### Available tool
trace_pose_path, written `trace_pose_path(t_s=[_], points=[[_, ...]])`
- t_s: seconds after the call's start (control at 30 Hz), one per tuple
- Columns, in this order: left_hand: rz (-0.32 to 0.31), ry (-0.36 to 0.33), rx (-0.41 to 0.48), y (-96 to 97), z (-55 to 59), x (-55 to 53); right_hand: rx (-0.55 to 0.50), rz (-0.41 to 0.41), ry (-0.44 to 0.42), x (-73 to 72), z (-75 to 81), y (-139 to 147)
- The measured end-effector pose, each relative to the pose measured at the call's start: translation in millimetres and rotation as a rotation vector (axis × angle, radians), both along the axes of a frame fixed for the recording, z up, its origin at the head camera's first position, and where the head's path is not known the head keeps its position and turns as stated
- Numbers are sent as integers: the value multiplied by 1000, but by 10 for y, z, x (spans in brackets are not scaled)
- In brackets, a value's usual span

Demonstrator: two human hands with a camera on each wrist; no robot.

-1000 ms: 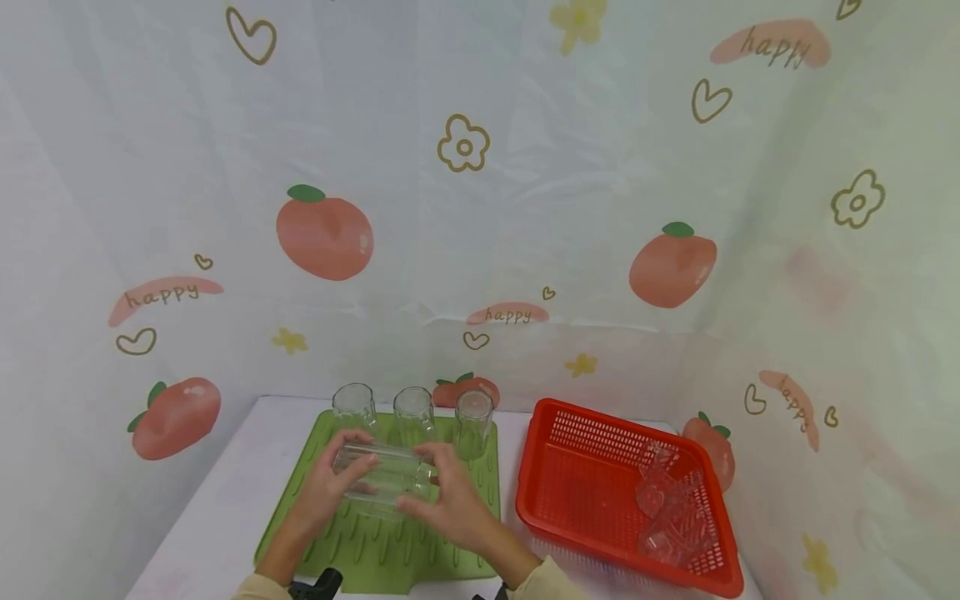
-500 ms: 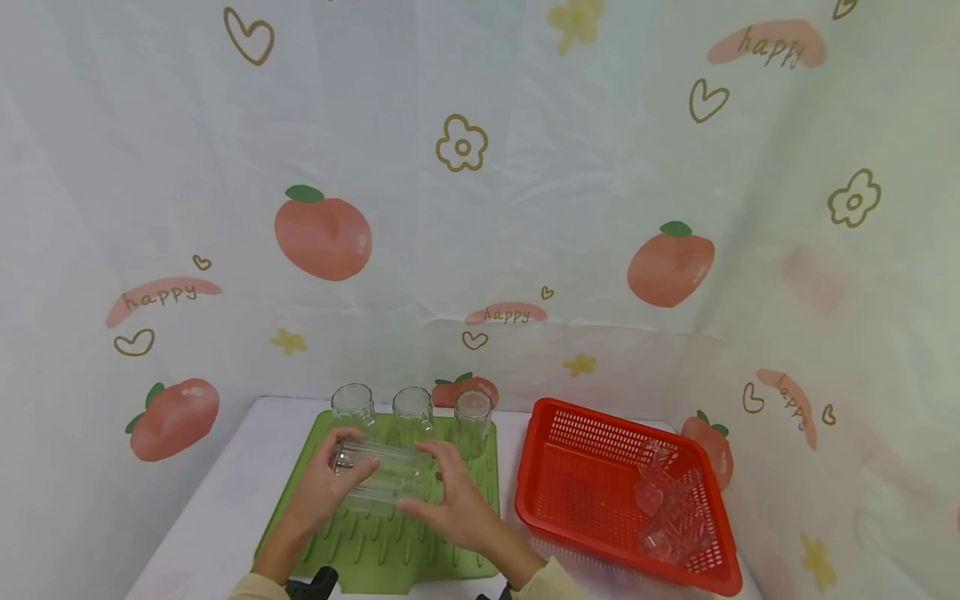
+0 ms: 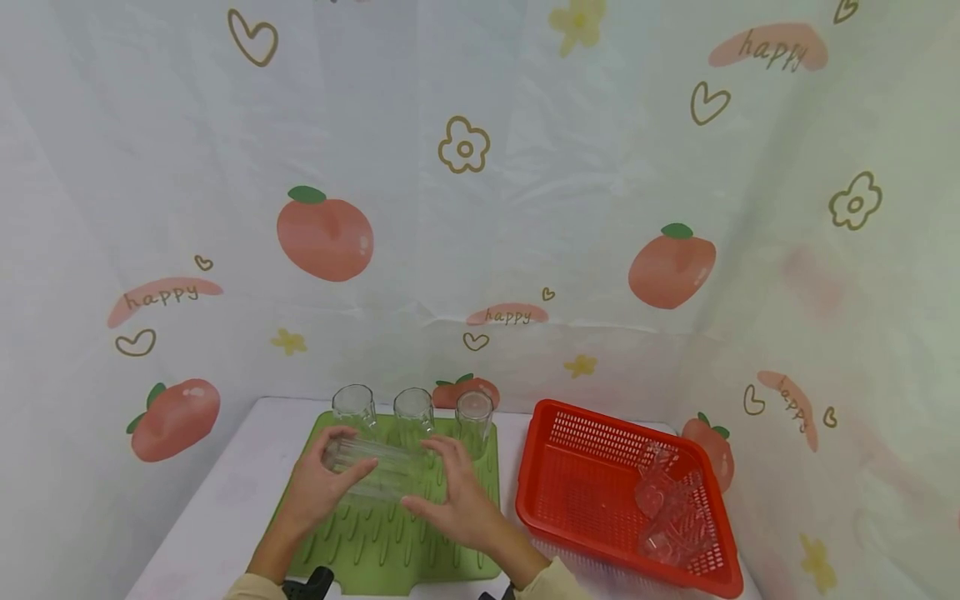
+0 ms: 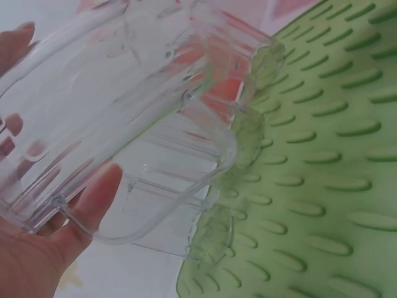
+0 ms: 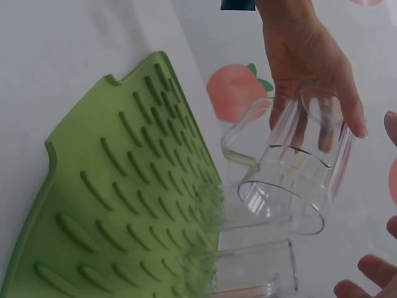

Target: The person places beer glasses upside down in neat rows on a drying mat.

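Observation:
My left hand [image 3: 318, 483] grips a clear glass mug [image 3: 375, 471] near one end, holding it sideways above the green drying mat [image 3: 375, 550]. In the left wrist view, the thumb lies along the mug [image 4: 118, 87] beside its handle [image 4: 229, 146]. My right hand [image 3: 461, 500] is at the mug's other end, thumb and fingers spread. The right wrist view shows its fingertips [image 5: 372, 270] apart from the open rim of the mug [image 5: 298, 161]. Behind the held mug, three more clear mugs [image 3: 474, 421] stand in a row on the mat.
A red plastic basket [image 3: 527, 483] is to the right of the mat, with several clear mugs [image 3: 671, 521] piled in its right side. A white table [image 3: 202, 517] lies under everything. White printed sheeting [image 3: 405, 250] hangs behind and at the sides.
The mug has turned in the left hand, and its handle no longer shows near the right fingers. My left hand has shifted slightly left. The right hand has come away from the mug's end.

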State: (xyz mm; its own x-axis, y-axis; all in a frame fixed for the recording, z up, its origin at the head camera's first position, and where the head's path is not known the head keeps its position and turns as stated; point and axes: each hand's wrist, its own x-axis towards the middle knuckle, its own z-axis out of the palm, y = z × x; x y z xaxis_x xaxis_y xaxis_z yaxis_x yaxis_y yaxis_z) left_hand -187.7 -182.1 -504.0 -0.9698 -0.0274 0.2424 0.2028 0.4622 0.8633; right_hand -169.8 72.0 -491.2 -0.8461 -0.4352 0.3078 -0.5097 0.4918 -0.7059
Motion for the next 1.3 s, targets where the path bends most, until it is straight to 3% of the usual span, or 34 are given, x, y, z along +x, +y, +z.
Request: trace_pose_path(t_s=[0.13,0.3,0.47,0.6,0.9,1.07,1.3], points=[[58,44,-43,-20,-27,-9,65,-71,19,-7,-7,19],[96,61,-72,-36,-29,-13,134,-133,13,-18,11,46],[127,128,-134,-56,-44,-22,208,-189,21,-34,18,72],[136,169,-173,-74,-78,-28,261,-229,45,-46,18,86],[116,184,-247,-93,-166,-31,376,-302,140,-69,17,155],[111,237,-299,-97,-217,-65,449,-328,137,-113,-15,218],[124,347,-401,-88,-303,-111,455,-319,130,-141,-29,297]])
